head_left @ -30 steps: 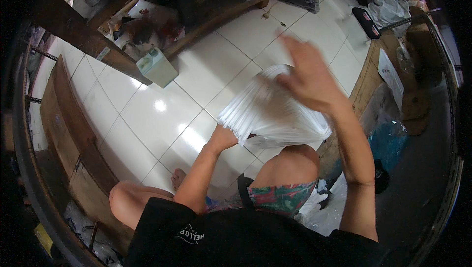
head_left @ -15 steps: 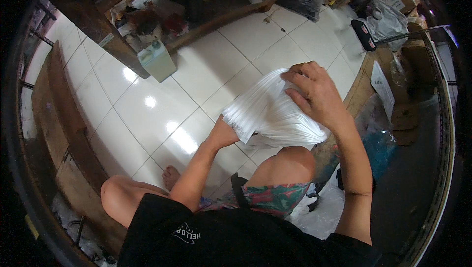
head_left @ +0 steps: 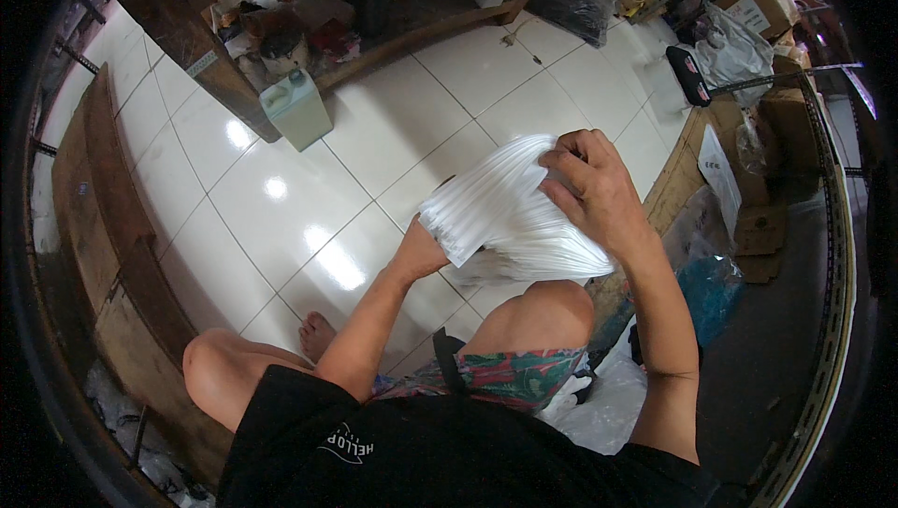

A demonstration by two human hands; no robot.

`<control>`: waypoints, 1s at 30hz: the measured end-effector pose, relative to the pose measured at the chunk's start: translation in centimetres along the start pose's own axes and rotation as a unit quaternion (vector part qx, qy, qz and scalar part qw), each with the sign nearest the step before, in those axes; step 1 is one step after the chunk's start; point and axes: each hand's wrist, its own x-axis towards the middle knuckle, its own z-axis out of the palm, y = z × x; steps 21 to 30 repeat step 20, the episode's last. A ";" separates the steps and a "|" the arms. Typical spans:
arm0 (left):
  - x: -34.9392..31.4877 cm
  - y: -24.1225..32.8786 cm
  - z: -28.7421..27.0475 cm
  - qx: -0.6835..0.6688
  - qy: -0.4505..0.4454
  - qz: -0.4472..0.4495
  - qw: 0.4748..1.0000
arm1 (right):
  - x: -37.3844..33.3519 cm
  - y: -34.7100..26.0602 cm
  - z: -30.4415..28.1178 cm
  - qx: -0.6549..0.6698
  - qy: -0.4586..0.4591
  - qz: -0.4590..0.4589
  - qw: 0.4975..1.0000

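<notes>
A thick, fanned bundle of thin white sheets (head_left: pixel 510 192) is held over my knee, its layers curving from left to right; I cannot tell whether they are paper or plastic. My left hand (head_left: pixel 418 252) grips the bundle's left end from below, with most of its fingers hidden under the layers. At the upper right edge, my right hand (head_left: pixel 599 190) has thumb and curled fingers pinched on the sheets. The lower layers hang loose and spread toward the right knee.
A pale plastic jerrycan (head_left: pixel 297 110) stands on the tiled floor by a wooden shelf (head_left: pixel 383 64). On the left is a wooden bench (head_left: pixel 103 199). Cardboard (head_left: pixel 681 157), plastic bags (head_left: pixel 613 405) and a dark case (head_left: pixel 689 76) lie to the right.
My right hand's fingers have curled in more at the sheets' edge, and the top layers look more fanned. My left hand keeps its hold; the view has shifted slightly.
</notes>
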 end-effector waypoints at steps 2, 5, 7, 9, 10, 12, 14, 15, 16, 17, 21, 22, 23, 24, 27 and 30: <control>0.1 0.0 -0.3 -0.027 -0.002 -0.002 1.000 | 0.1 -0.1 -0.1 -0.003 -0.012 0.005 1.000; 0.0 -0.1 -0.2 -0.044 0.004 -0.031 0.999 | 0.2 -0.4 -0.2 -0.007 -0.035 0.010 0.999; -0.2 -0.3 -0.1 -0.055 0.011 -0.038 0.998 | 0.2 -0.4 -0.4 -0.005 -0.058 0.005 0.998; -0.2 -0.4 -0.2 -0.080 0.016 -0.049 0.995 | -0.1 -0.4 -0.4 0.009 -0.057 -0.011 0.998; 0.0 0.3 -0.4 -0.099 0.016 -0.056 0.993 | -0.3 -0.3 -0.3 0.017 -0.056 -0.018 0.998; 0.2 0.9 -0.8 -0.122 0.013 -0.072 0.990 | -0.4 -0.2 -0.1 0.019 -0.047 -0.027 0.998; 0.1 1.0 -1.1 -0.133 0.009 -0.090 0.987 | -0.3 -0.2 -0.1 0.015 -0.051 -0.040 0.998; 0.1 1.1 -1.1 -0.138 0.007 -0.099 0.985 | -0.2 -0.2 -0.2 0.009 -0.059 -0.049 0.997; 0.1 1.3 -1.2 -0.143 0.008 -0.106 0.984 | -0.1 -0.3 -0.3 0.003 -0.066 -0.058 0.996; 0.1 1.4 -1.3 -0.143 0.005 -0.110 0.984 | -0.1 -0.5 -0.5 -0.009 -0.083 -0.044 0.996; 0.2 1.6 -1.5 -0.136 -0.004 -0.113 0.984 | 0.5 -2.5 -1.5 -0.047 -0.185 0.035 0.981; 0.2 1.6 -1.5 -0.136 -0.004 -0.113 0.984 | 0.5 -2.5 -1.5 -0.047 -0.185 0.035 0.981; 0.2 1.6 -1.5 -0.136 -0.004 -0.113 0.984 | 0.5 -2.5 -1.5 -0.047 -0.185 0.035 0.981; 0.2 1.6 -1.5 -0.136 -0.004 -0.113 0.984 | 0.5 -2.5 -1.5 -0.047 -0.185 0.035 0.981; 0.2 1.6 -1.5 -0.136 -0.004 -0.113 0.984 | 0.5 -2.5 -1.5 -0.047 -0.185 0.035 0.981; 0.2 1.6 -1.5 -0.136 -0.004 -0.113 0.984 | 0.5 -2.5 -1.5 -0.047 -0.185 0.035 0.981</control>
